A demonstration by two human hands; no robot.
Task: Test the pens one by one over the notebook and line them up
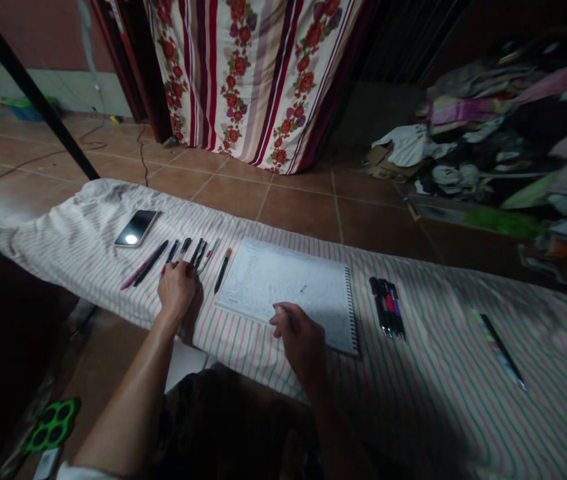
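Observation:
My left hand (pixel 177 288) rests on the striped cloth with its fingertips on a row of several pens (pixel 190 254); the fingers look curled over one of them, though no grip shows. My right hand (pixel 299 340) lies on the lower edge of a spiral notebook (pixel 288 283) that is open to a white page, its fingers curled with the thumb on the paper. A single red-and-black pen (pixel 222 269) lies between the pen row and the notebook.
A phone (pixel 136 228) with a bright reflection lies at the far left of the striped table (pixel 438 373). A bundle of pens (pixel 388 307) sits right of the notebook, and a lone pen (pixel 502 350) farther right. A floral curtain (pixel 253 73) hangs behind; piled clothes (pixel 513 133) at right.

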